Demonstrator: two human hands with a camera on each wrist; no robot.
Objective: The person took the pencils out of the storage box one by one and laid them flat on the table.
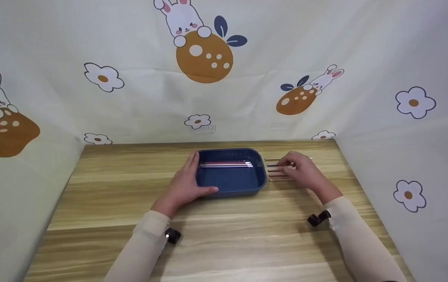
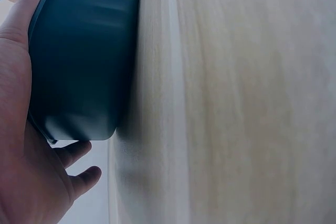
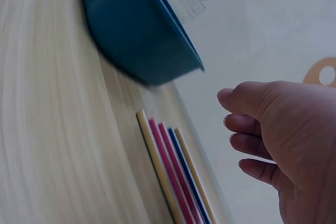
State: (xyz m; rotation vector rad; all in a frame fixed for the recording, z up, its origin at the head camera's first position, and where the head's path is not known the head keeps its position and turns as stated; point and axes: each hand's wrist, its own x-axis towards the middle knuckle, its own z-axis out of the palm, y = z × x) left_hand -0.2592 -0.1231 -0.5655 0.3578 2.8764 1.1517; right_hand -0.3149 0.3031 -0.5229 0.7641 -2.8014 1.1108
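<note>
A dark blue rectangular box (image 1: 231, 192) with rounded corners stands on the wooden table. My left hand (image 1: 184, 184) grips its left end, with the thumb along the near rim and the fingers at the left wall. Inside the box lie a few thin pencil-like sticks (image 1: 227, 165), red and silvery. To the right of the box, several more sticks (image 3: 168, 166), gold, pink and blue, lie side by side on the table. Above these my right hand (image 1: 302, 172) hovers, its fingers loosely bent; in the right wrist view nothing shows between them.
Pale cloth (image 1: 141, 105) printed with rabbits and flowers hangs behind the table and along both sides. The wooden tabletop (image 1: 239, 239) extends in front of the box. Small black devices (image 1: 173, 235) are worn at both wrists.
</note>
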